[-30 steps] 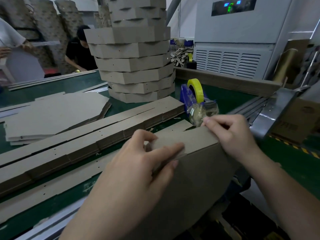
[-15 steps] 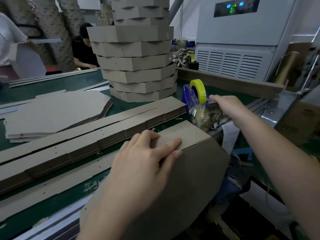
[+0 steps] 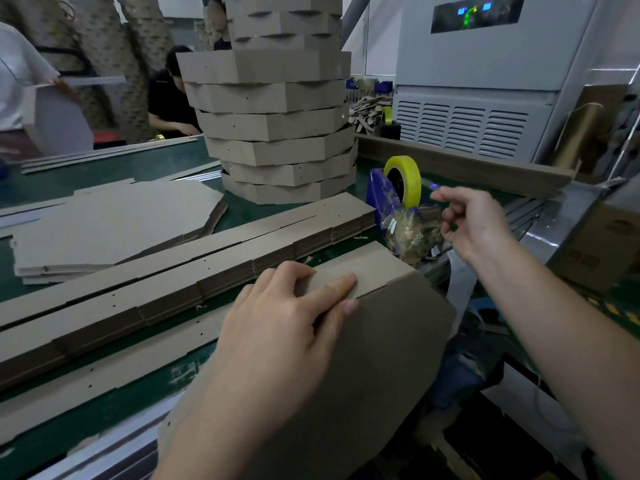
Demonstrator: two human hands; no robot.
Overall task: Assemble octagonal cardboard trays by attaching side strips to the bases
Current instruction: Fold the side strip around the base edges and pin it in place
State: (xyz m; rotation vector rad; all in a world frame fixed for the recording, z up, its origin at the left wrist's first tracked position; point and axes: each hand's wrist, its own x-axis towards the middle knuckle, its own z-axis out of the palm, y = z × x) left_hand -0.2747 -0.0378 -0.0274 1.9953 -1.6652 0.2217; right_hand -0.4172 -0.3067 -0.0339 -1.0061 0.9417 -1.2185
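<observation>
Packaging workshop or small factory: green bench (image 3: 114,407) loaded with cardboard strips (image 3: 173,271), flat bases (image 3: 110,223), tall stack of finished trays (image 3: 277,133), tape dispenser (image 3: 394,192), grey industrial machine (image 3: 485,81), other workers (image 3: 169,95) behind.

A large pale grey machine with a louvred vent panel (image 3: 464,129) and a dark lit display is seen behind the green-topped workbench (image 3: 104,171). Two seated or bent people, one in black clothing (image 3: 169,95), are found at the far left.
</observation>
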